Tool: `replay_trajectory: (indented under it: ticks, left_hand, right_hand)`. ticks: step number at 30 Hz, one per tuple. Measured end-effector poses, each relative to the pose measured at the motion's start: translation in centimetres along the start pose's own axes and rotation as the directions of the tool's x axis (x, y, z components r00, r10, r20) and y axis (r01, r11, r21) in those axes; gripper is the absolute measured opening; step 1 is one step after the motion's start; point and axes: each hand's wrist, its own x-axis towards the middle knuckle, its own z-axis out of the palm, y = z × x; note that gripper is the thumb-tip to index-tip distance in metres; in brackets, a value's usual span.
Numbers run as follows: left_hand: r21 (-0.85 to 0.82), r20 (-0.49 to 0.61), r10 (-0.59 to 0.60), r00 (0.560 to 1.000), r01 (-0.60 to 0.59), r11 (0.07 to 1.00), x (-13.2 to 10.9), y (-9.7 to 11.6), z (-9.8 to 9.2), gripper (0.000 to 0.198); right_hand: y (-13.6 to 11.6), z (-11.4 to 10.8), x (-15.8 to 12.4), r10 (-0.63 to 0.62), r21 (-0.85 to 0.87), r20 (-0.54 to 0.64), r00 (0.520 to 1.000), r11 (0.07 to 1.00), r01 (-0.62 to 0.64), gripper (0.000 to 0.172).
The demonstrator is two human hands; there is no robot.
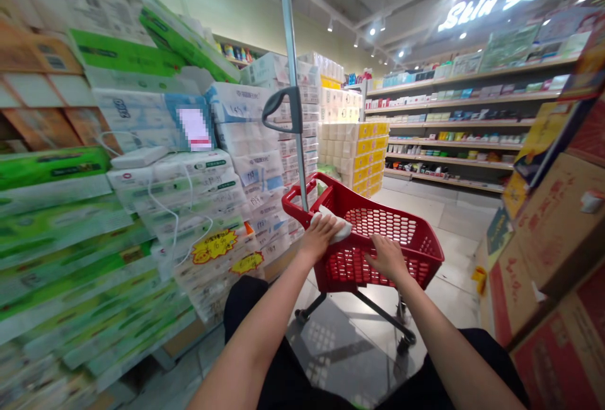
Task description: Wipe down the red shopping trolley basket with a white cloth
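A red plastic shopping basket on wheels (416,233) stands on the shop floor in front of me, its metal pull handle (289,101) rising straight up. My left hand (320,233) rests on the basket's near-left rim with its fingers pressing a white cloth (341,228) onto it. My right hand (387,257) grips the near rim of the basket, fingers curled over the edge. The inside of the basket looks bare as far as it shows.
Tall stacks of packaged tissue (198,189) crowd the left side, with yellow price tags (215,246). Cardboard boxes (553,259) stand on the right. Shelves of goods (454,139) line the far right, and the tiled aisle (425,208) runs ahead.
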Motion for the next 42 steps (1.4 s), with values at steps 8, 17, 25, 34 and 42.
replay_trajectory:
  ticks: [8,17,25,34,42]
  left_hand:
    - [-0.013,-0.063,-0.179,0.982,0.179,0.984,0.0,-1.3,-1.6,0.04]
    - [-0.082,-0.03,-0.113,0.993,0.11,0.991,3.4,8.2,2.1,0.035]
    - [-0.077,0.025,0.094,0.995,-0.092,0.993,3.0,5.8,1.1,0.044]
    - [0.009,0.008,0.031,0.999,-0.031,0.999,0.1,-0.2,-1.3,0.051]
    - [0.019,-0.048,0.06,0.997,-0.059,0.998,-3.4,-3.6,-4.5,0.064]
  right_hand:
    - [0.1,0.2,0.1,-0.007,0.058,0.007,1.0,0.998,0.006,0.037]
    - [0.2,0.5,-0.2,-0.021,0.093,-0.015,1.0,0.995,0.022,0.04]
    - [1.6,0.6,-0.3,-0.057,0.124,0.033,0.998,0.991,0.052,0.045]
    - [1.8,0.3,0.1,-0.059,0.11,0.053,0.997,0.992,0.053,0.05]
    - [3.8,-0.1,0.5,-0.077,0.189,0.125,0.989,0.981,0.053,0.046]
